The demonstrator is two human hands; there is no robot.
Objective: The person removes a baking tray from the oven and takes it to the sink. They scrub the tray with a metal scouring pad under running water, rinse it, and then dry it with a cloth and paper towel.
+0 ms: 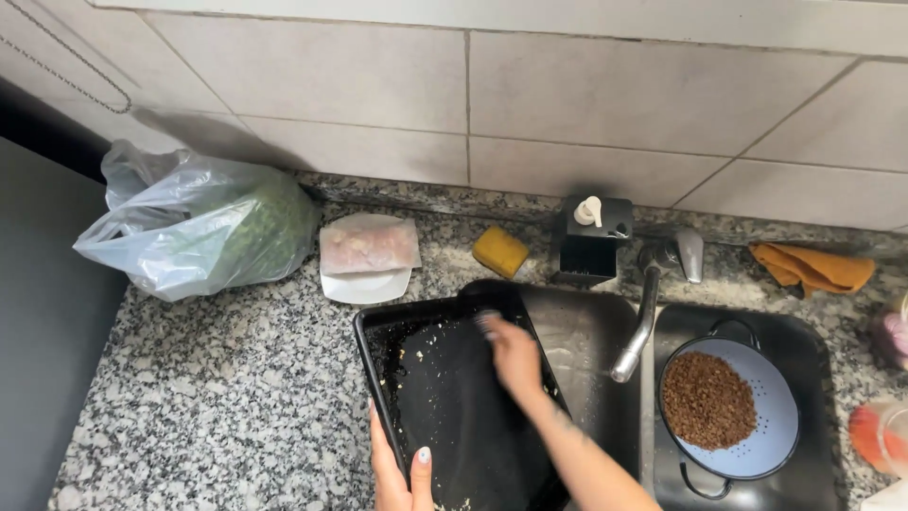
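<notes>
A black baking tray (378, 358) with crumbs and residue leans over the left sink basin and the counter edge. My left hand (397, 468) grips its near left rim, thumb on top. My right hand (512, 355) presses a small scrubbing pad (486, 320) against the tray's dark inner surface near its far right corner. My right forearm runs down across the tray toward the bottom of the view.
A curved metal tap (641, 317) stands between two dark basins; the right one holds a pale blue colander (771, 445) of brown grains. A yellow sponge (500, 251), black soap dispenser (591, 241), orange cloth (811, 268), plate with wrapped meat (368, 260) and bag of greens (203, 222) sit on the granite counter.
</notes>
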